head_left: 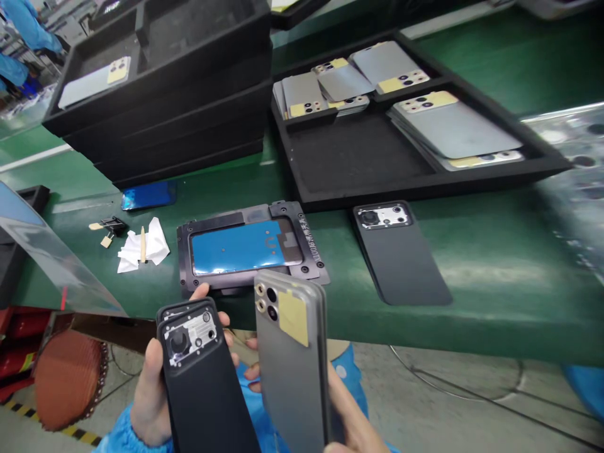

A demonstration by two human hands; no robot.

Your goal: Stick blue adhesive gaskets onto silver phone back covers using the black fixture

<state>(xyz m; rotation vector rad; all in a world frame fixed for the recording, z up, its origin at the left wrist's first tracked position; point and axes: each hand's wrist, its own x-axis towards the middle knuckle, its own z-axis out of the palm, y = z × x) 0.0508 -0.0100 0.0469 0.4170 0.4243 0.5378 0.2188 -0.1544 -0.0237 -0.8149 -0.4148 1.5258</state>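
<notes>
My left hand (151, 393) grips a black phone back cover (202, 377) upright, its camera opening with bare metal facing me. My right hand (349, 415) holds a grey phone back cover (292, 358) with a yellow tape patch and gold-ringed lenses. Both covers are close together, just in front of the bench edge. Beyond them, a black fixture (250, 245) holds a blue film-covered panel. A matching black cover (401, 255) lies flat on the green bench (495, 270). Further left are a white cloth (146, 246), a wooden stick (142, 244) and a blue phone panel (148, 195).
A black foam tray (419, 176) holds several grey covers at the back. Stacked black trays (155, 82) stand to its left. A clear plastic sheet (51, 251) leans at the left bench edge. A co-worker's blue sleeve (23, 25) shows far left. Red bins (19, 340) sit below.
</notes>
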